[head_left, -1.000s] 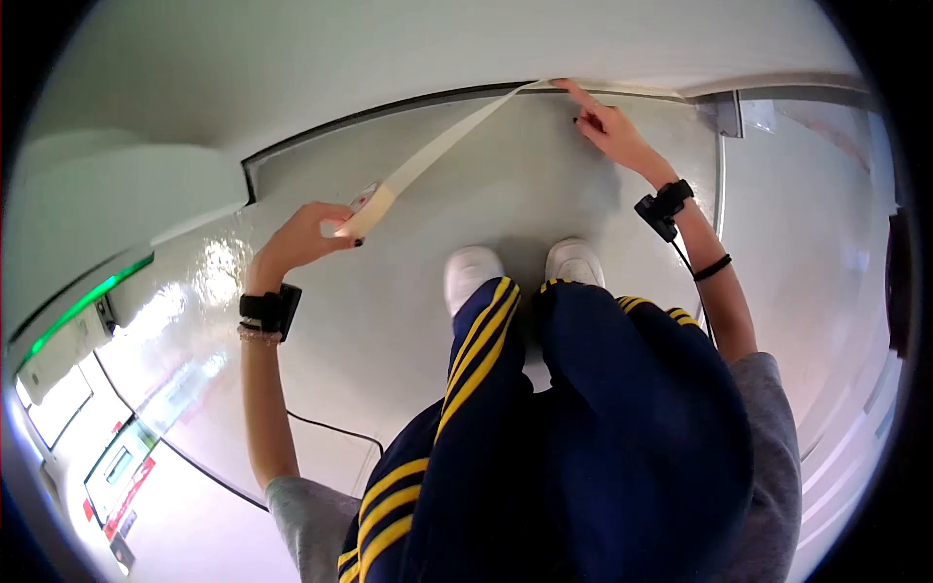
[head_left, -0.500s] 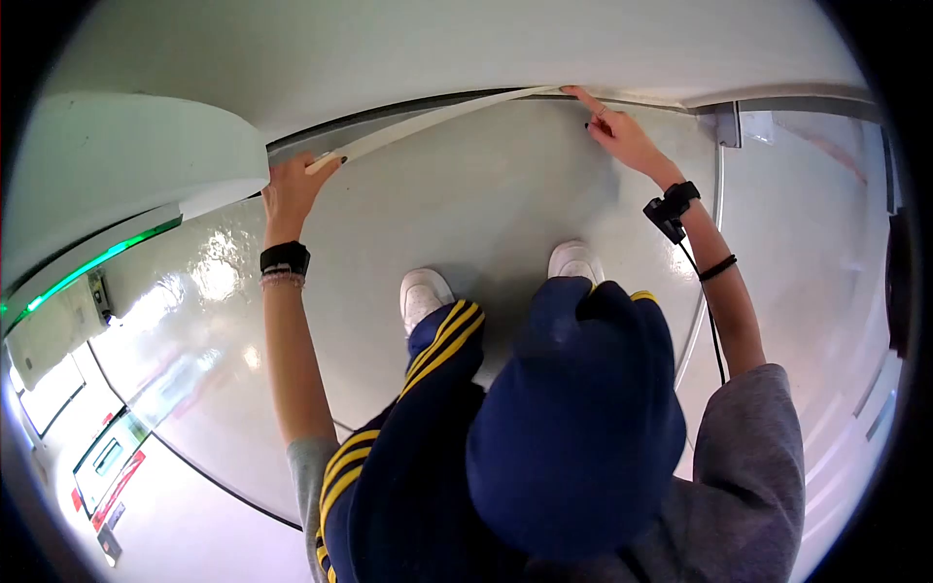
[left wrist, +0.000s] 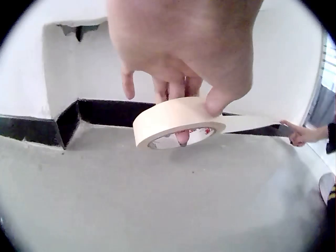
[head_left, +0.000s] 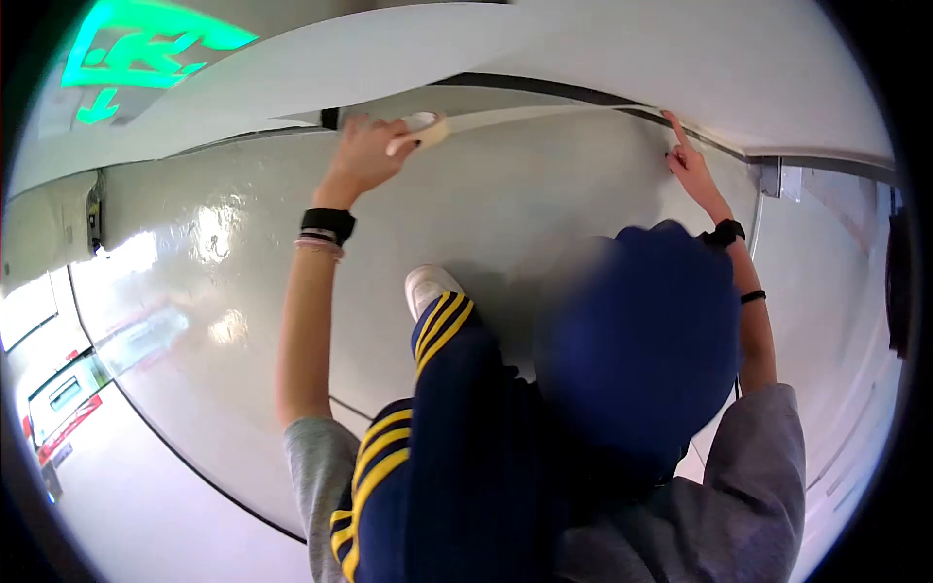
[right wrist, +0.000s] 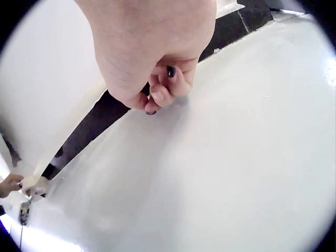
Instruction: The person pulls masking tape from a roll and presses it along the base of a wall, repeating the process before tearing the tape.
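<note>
My left hand [head_left: 362, 157] holds a roll of cream masking tape [left wrist: 170, 118]. In the left wrist view the thumb lies on the roll's outer face and a fingertip shows through its core. From the roll a strip of tape [head_left: 530, 117] stretches right along the foot of the wall. At its far end my right hand [head_left: 692, 173] presses with a straight index finger, close to the black skirting [head_left: 544, 89]. That hand's other fingers are folded in, as the right wrist view shows; there the index fingertip is hidden behind the hand.
A white wall [head_left: 603, 44] rises over the glossy grey floor [head_left: 544, 185], with a corner near my left hand. A green exit sign [head_left: 146, 49] glows at upper left. My shoe [head_left: 428, 286] and raised knee [head_left: 641, 340] are below the hands.
The left hand with the tape roll went up toward the wall, and the strip now lies close along the skirting. My view swung left, and the right index finger stays at the strip's end.
</note>
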`<control>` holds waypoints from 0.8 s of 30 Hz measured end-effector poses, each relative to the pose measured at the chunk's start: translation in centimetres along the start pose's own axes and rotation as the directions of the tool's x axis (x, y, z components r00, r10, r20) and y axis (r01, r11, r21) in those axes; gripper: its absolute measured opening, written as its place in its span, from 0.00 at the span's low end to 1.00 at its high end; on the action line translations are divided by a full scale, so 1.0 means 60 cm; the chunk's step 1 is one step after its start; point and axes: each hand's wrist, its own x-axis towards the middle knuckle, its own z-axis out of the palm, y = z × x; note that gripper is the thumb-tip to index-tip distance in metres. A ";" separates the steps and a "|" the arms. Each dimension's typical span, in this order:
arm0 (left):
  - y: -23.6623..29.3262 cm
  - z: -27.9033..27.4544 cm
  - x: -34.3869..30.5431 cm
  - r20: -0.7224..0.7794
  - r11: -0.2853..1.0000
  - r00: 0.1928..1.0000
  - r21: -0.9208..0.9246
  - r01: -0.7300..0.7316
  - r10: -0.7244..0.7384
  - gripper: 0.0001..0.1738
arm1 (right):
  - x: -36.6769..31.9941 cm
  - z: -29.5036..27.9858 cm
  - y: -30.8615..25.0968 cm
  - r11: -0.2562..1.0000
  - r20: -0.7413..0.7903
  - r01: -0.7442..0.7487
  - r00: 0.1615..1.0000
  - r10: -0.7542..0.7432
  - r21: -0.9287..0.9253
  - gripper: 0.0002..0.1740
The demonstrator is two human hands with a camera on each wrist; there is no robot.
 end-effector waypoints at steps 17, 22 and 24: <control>0.009 0.068 0.057 -0.618 0.998 0.784 0.058 -0.031 0.060 0.20 | 0.032 0.020 -0.108 0.832 0.012 -0.153 0.982 0.188 -0.534 0.44; 0.023 0.046 0.063 -0.631 0.991 0.773 0.135 0.021 0.070 0.21 | 0.022 0.025 -0.132 0.764 0.124 -0.055 0.977 0.174 -0.643 0.47; 0.027 0.047 0.068 -0.669 0.983 0.736 0.179 0.026 0.102 0.22 | 0.024 0.028 -0.148 0.738 0.149 -0.004 0.979 0.142 -0.675 0.48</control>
